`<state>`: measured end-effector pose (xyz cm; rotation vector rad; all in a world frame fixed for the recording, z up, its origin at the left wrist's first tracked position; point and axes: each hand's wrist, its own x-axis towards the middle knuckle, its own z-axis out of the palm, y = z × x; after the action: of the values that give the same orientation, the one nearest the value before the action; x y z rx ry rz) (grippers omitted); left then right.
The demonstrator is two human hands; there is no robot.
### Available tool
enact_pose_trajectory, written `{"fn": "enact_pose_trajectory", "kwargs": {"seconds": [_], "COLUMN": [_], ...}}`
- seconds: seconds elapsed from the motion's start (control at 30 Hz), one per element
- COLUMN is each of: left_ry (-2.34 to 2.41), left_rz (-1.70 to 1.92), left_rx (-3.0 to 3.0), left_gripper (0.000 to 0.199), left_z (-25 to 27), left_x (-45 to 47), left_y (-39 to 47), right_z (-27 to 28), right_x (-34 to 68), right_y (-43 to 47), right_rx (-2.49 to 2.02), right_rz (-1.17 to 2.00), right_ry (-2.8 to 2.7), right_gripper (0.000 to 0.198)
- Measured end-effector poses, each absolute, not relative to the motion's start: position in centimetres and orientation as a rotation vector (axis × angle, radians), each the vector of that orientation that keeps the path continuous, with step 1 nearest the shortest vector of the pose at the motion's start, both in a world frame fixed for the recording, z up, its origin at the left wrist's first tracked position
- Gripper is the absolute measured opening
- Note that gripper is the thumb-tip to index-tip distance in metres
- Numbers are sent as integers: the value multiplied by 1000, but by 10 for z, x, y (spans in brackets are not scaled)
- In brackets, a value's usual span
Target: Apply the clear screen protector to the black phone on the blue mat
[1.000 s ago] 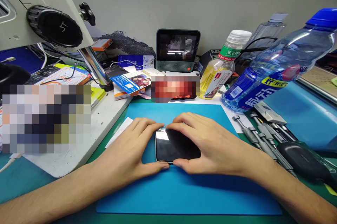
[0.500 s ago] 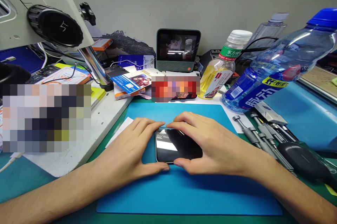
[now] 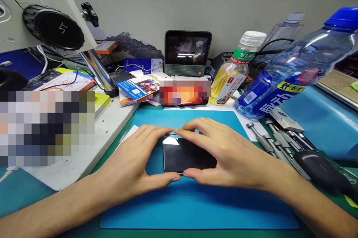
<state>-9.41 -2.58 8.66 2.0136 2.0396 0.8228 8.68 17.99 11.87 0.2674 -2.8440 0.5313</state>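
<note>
A black smartphone (image 3: 184,157) lies sideways over the blue mat (image 3: 167,208), its dark glossy screen facing up with a bright reflection at the upper left. My left hand (image 3: 140,156) curves round its left part, fingertips at the far edge and thumb at the near edge. From the other side my right hand (image 3: 223,152) grips it the same way, covering its right end. The two hands' fingertips nearly meet along the far edge, and so do the thumbs along the near one. Whether the phone is slightly lifted off the mat, I cannot tell.
A microscope (image 3: 53,25) rises from a white base (image 3: 112,126) at left. Behind the mat stand a smart display (image 3: 188,49), a tea bottle (image 3: 232,70) and a lit, partly blurred phone (image 3: 184,98). At right are a large blue-capped bottle (image 3: 296,66), several screwdrivers (image 3: 279,144) and a black case (image 3: 321,165).
The bright reflection on the phone's screen has shrunk towards the far edge, as the phone's tilt shifts slightly. Both hands keep nearly the same grip. The whole view has drifted a little.
</note>
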Motion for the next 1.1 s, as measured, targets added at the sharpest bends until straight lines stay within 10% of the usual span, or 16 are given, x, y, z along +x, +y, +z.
{"fn": "enact_pose_trajectory", "kwargs": {"seconds": [1.1], "left_ry": [2048], "left_rz": [1204], "left_rx": [1659], "left_gripper": [54], "left_z": [88], "left_x": [-96], "left_y": [-34], "right_z": [136], "right_x": [144], "right_y": [226], "right_rx": [-168], "right_rz": [824], "right_ry": [-2682], "right_gripper": [87]}}
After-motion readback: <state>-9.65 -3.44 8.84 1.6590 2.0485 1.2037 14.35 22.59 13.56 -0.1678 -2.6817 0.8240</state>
